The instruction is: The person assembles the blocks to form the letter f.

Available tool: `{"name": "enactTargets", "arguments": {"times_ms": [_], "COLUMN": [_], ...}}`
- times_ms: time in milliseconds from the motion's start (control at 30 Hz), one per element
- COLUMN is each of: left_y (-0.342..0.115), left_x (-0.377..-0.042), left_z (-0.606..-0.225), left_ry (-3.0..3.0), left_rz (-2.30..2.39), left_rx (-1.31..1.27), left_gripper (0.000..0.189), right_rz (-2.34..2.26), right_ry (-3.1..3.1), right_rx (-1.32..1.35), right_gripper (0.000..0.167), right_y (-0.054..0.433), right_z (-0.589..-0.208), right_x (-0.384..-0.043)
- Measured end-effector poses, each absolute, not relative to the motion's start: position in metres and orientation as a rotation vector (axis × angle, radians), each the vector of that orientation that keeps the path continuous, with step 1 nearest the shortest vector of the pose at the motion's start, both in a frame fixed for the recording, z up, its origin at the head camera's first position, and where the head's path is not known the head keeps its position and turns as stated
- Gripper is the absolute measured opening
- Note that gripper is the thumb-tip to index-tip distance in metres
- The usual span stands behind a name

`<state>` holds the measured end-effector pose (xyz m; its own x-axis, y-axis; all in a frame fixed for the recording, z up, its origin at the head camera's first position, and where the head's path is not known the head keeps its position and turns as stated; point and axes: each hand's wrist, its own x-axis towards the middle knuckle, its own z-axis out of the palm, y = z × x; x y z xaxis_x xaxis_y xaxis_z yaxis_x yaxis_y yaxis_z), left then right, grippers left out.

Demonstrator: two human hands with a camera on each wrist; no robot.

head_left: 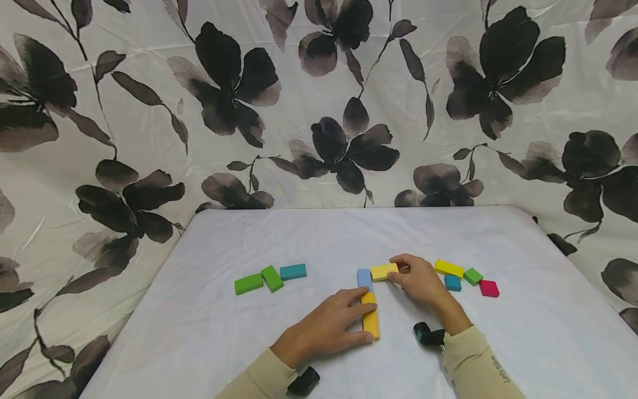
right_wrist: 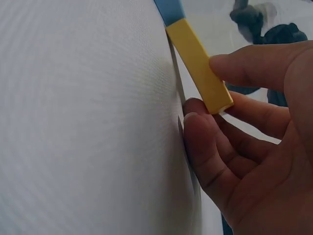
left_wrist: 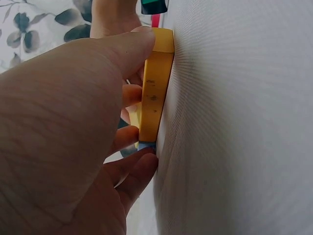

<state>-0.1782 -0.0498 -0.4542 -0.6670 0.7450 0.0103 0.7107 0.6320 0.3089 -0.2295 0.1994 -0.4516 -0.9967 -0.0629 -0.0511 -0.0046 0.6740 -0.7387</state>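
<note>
An orange-yellow block (head_left: 371,327) lies lengthwise on the white table. At its far end a light blue block (head_left: 364,279) continues the line. My left hand (head_left: 334,323) rests against the orange-yellow block, its fingers extended and spread along it; in the left wrist view the thumb touches the near end of this block (left_wrist: 155,90). Beside the top of the blue block, a pale yellow block (head_left: 382,272) lies crosswise. My right hand (head_left: 417,280) pinches its right end between thumb and fingers. The right wrist view shows that yellow block (right_wrist: 199,66) next to the blue one (right_wrist: 170,10).
To the left lie two green blocks (head_left: 248,284) and a teal block (head_left: 293,271). On the right are a yellow block (head_left: 449,269), a blue block (head_left: 452,283), a green block (head_left: 473,276) and a red block (head_left: 489,288). A floral cloth (head_left: 339,111) hangs behind the table.
</note>
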Motion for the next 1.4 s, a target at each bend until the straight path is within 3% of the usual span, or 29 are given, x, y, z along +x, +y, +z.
{"name": "enactTargets", "arguments": {"times_ms": [1400], "left_y": [-0.0509], "left_x": [-0.1782], "left_z": [-0.4547], "left_ry": [2.726], "left_rz": [0.459], "left_rx": [1.253], "left_gripper": [0.064], "right_rz": [-1.102], "right_ry": [2.863], "right_rx": [-0.139], "right_gripper": [0.041], "right_y": [0.1999], "right_z": [-0.4487], "right_x": [-0.226]}}
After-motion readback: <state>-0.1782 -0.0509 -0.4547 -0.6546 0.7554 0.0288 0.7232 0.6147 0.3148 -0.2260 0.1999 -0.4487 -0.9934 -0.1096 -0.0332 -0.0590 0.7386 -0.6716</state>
